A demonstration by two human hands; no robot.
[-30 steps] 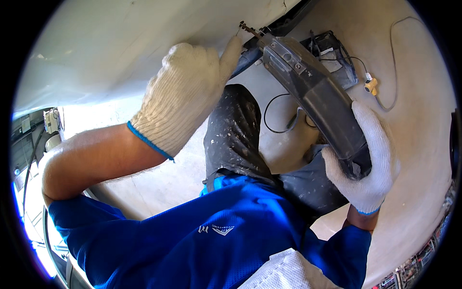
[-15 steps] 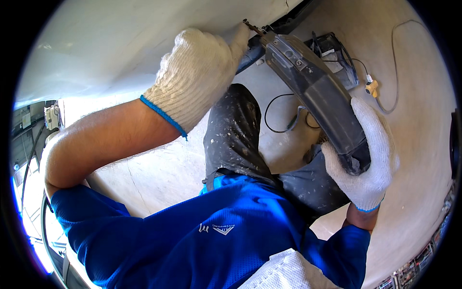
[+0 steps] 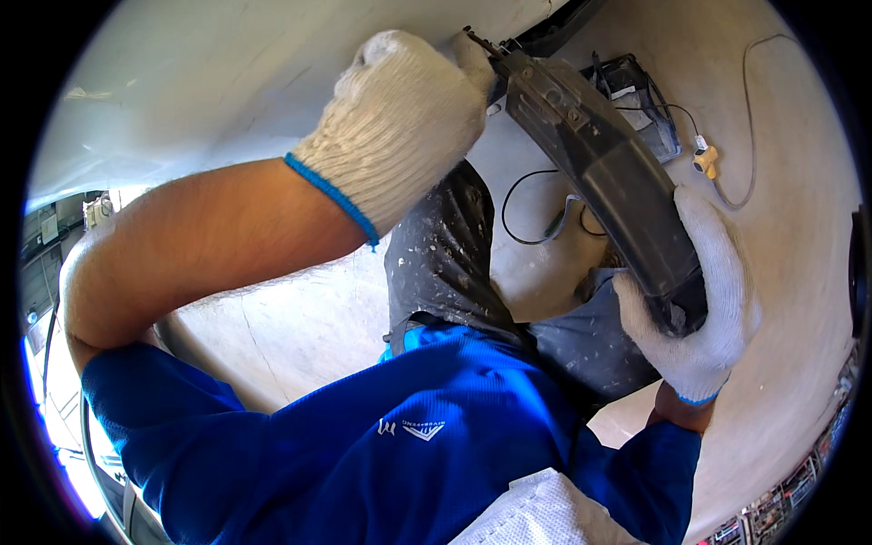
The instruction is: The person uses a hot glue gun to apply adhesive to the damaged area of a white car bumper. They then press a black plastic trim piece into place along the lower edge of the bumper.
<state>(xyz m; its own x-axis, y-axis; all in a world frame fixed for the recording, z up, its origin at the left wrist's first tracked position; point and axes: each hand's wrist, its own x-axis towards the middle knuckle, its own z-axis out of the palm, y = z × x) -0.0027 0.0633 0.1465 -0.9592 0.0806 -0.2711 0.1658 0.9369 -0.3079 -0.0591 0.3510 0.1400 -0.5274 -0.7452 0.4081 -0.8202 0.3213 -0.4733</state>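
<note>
A long black plastic car part (image 3: 627,191) slants from the car body panel (image 3: 227,82) down toward my right side. Its lower end rests in my right hand (image 3: 718,291), gloved in white knit, with thumb and fingers wrapped around it. My left hand (image 3: 400,118), in a cream knit glove with a blue cuff, is curled beside the panel at the part's upper end. One finger of it reaches up against the narrow tab (image 3: 481,41) there. The other left fingertips are hidden behind the hand, so what they grip does not show.
On the pale floor behind the part lies a black open case or tray (image 3: 636,109) with a cable. A yellow connector (image 3: 705,159) on a cord lies to the right. My knees in dark paint-spotted trousers (image 3: 440,245) are below the part.
My left hand has moved a little right and up along the panel. The black part and my right hand have shifted slightly right; the right hand's grip stays the same.
</note>
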